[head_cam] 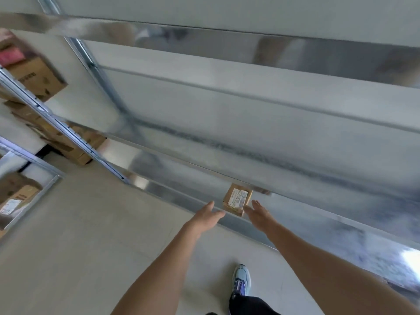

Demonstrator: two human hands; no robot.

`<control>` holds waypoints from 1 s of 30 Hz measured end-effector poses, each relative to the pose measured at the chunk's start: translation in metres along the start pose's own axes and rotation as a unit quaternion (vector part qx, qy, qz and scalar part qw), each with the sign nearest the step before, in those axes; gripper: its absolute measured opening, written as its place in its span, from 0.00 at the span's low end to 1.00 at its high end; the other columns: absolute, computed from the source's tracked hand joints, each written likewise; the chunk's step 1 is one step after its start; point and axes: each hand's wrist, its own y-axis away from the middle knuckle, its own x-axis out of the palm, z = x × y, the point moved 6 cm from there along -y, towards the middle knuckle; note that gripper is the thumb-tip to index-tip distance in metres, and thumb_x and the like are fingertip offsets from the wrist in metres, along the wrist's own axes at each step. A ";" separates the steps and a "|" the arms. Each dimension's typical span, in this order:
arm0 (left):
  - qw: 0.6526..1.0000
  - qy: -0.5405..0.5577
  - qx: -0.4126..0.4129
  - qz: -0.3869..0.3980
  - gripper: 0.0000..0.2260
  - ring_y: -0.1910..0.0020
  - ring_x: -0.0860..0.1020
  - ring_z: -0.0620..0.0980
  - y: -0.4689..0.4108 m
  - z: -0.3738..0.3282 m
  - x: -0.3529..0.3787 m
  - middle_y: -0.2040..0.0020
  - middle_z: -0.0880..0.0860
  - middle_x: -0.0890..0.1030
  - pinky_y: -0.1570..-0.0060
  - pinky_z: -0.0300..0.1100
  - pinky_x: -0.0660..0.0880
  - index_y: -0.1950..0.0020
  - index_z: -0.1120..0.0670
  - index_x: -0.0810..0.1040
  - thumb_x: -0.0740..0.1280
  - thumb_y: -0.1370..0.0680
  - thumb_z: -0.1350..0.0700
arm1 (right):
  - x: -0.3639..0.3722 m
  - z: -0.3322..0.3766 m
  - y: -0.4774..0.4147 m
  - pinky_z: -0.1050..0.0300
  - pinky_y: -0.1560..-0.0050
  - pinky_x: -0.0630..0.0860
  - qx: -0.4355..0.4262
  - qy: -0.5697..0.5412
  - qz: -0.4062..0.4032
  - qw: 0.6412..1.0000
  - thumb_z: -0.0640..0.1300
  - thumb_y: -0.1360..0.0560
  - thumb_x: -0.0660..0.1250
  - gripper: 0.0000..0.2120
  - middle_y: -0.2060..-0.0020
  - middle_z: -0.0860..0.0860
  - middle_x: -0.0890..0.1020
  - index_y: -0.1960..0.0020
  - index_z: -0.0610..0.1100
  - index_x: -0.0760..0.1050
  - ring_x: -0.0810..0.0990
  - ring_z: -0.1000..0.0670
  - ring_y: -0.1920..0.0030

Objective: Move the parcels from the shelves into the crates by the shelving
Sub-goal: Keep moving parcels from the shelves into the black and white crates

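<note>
Both bare arms reach forward and down towards the lowest level of the shelving. The left hand (205,215) is spread, fingers straight and thumb raised, and holds nothing. It hangs over the front edge of the low shelf, just beside the parcel's left side, with a narrow gap between them. The right hand (259,215) is likewise spread, fingers straight and pointing at the parcel's right front corner. Whether its fingertips touch the cardboard cannot be told.

The small brown cardboard parcel with a white printed label (237,198) lies flat between the two hands, label up, at the front edge of the shiny galvanised metal bottom shelf (177,196). It sits just beneath the front beam of the next shelf level (181,162).

Below the arms, a pale blue sports shoe (242,280) and a dark trouser leg (250,303) stand on the light grey floor (91,235), near the shelf's front edge.

At the far left, beyond the metal upright, a brown printed cardboard box (38,78) lies beneath a blurred pink item (11,56). More brown cardboard boxes (75,146) are stacked lower down. Another labelled brown box (16,196) sits inside a nearer metal frame at the left edge.
</note>
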 end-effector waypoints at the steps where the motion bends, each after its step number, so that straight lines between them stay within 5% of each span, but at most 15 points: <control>1: 1.000 -0.002 -0.003 0.009 0.32 0.17 0.53 0.55 -0.011 0.001 -0.002 0.16 0.52 0.52 0.22 0.51 0.54 0.15 0.51 0.51 0.60 0.15 0.44 | 0.000 -0.003 -0.008 0.51 0.25 0.59 0.014 -0.025 -0.002 1.000 0.52 0.13 0.54 0.26 0.20 0.45 0.61 0.18 0.43 0.57 0.61 0.41 0.21; 9: 0.998 0.017 -0.008 0.056 0.35 0.18 0.54 0.55 -0.088 0.007 -0.001 0.16 0.53 0.53 0.20 0.54 0.54 0.15 0.49 0.50 0.63 0.17 0.42 | 0.017 -0.030 -0.052 0.45 0.23 0.58 0.088 -0.242 -0.021 0.966 0.56 0.15 0.58 0.31 0.19 0.43 0.59 0.17 0.45 0.55 0.60 0.40 0.21; 15: 0.997 0.020 0.016 0.074 0.37 0.18 0.56 0.57 -0.158 0.007 0.003 0.16 0.54 0.54 0.21 0.55 0.57 0.15 0.51 0.50 0.64 0.17 0.41 | 0.032 -0.036 -0.102 0.50 0.20 0.53 0.088 -0.291 -0.033 0.952 0.51 0.14 0.55 0.28 0.18 0.45 0.55 0.18 0.42 0.52 0.54 0.45 0.19; 20: 0.996 0.038 0.032 0.080 0.36 0.19 0.59 0.54 -0.217 0.023 0.018 0.17 0.54 0.56 0.24 0.47 0.58 0.15 0.55 0.49 0.65 0.17 0.47 | 0.053 -0.047 -0.140 0.47 0.25 0.60 0.084 -0.347 -0.075 0.931 0.51 0.13 0.53 0.29 0.20 0.40 0.60 0.18 0.38 0.53 0.61 0.40 0.21; 26: 0.993 0.041 0.031 0.102 0.37 0.20 0.60 0.57 -0.273 0.043 0.047 0.17 0.55 0.57 0.22 0.53 0.56 0.15 0.53 0.48 0.65 0.17 0.46 | 0.085 -0.072 -0.194 0.43 0.27 0.64 0.079 -0.389 -0.074 0.915 0.56 0.14 0.54 0.30 0.24 0.39 0.68 0.19 0.40 0.53 0.67 0.39 0.25; 30: 0.993 0.050 0.013 0.109 0.39 0.21 0.62 0.58 -0.295 0.058 0.056 0.18 0.54 0.61 0.22 0.55 0.57 0.15 0.50 0.50 0.67 0.19 0.41 | 0.106 -0.090 -0.217 0.53 0.42 0.73 0.088 -0.435 -0.079 0.893 0.56 0.15 0.55 0.28 0.34 0.40 0.78 0.22 0.41 0.58 0.77 0.41 0.33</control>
